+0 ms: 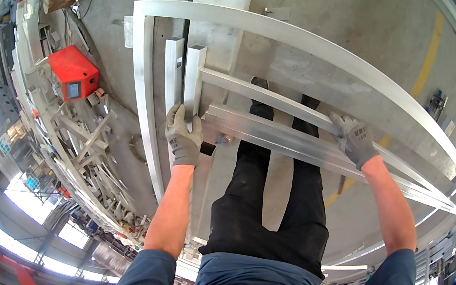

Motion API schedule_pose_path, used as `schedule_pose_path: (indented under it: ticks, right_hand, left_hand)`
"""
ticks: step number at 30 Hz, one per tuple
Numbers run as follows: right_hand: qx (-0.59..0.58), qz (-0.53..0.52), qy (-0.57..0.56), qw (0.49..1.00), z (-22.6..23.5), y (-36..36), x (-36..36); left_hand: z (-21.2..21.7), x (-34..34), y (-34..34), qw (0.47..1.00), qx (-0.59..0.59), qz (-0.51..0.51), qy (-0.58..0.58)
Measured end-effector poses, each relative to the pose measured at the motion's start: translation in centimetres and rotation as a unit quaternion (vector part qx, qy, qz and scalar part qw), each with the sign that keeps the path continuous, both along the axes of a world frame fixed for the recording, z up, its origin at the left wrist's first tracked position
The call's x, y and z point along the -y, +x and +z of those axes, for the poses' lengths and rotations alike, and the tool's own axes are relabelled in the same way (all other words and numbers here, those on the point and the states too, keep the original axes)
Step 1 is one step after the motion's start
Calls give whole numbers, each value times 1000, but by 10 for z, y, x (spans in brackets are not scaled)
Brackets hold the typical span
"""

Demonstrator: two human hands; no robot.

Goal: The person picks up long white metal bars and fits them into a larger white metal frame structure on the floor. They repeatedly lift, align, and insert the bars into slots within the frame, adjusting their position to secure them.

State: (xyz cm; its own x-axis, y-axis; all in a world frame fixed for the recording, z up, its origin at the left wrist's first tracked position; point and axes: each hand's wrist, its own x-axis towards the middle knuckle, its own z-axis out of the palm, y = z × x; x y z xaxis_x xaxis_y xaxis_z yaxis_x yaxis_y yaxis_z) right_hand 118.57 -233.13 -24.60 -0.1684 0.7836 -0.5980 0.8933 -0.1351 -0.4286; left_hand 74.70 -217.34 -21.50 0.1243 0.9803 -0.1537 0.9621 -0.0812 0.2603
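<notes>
1. Location: The long silver bar (270,98) is lying crosswise in front of the person's legs, its left end meeting the inner short bar (193,72). Whether the joint is fastened cannot be told. The outer short bar (171,75) is running just beside the inner one, and the large silver frame (145,98) is bordering them on the far and left sides.

2. Left grip: The gloved left hand (183,136) is closing around the lower part of the inner short bar. Its fingers are overlapping the outer bar; whether they are clasping that too cannot be told.

3. Right grip: The gloved right hand (355,139) is wrapping over the long bar, well along from the joint. The ribbed profile (276,137) is lying on the near side.

4. Handling, as judged: The bars are looking like hollow metal, so probably light for their length and stiff, though long spans may be flexing. Smooth faces are likely being slippery; the gloves are helping, and cut ends may be sharp.

5. Hold points, as judged: The present spread is suiting the length. Gripping across narrow edges, clear of ends, is seeming soundest; twisting may be straining the corner.
</notes>
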Motion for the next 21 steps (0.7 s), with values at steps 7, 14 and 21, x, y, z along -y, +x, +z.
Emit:
schedule_pose_path:
  ticks: [7,14,21]
  right_hand:
    - [-7,-29,-6,1000,-9,1,8]
    - [-32,-90,-59,994,32,52,22]
    - [125,-161,-265,942,18,152,146]
  left_hand:
    - [24,-23,29,981,-10,83,-176]
    - [21,-58,67,991,48,11,-123]
    - [-7,-65,90,992,-42,40,-112]
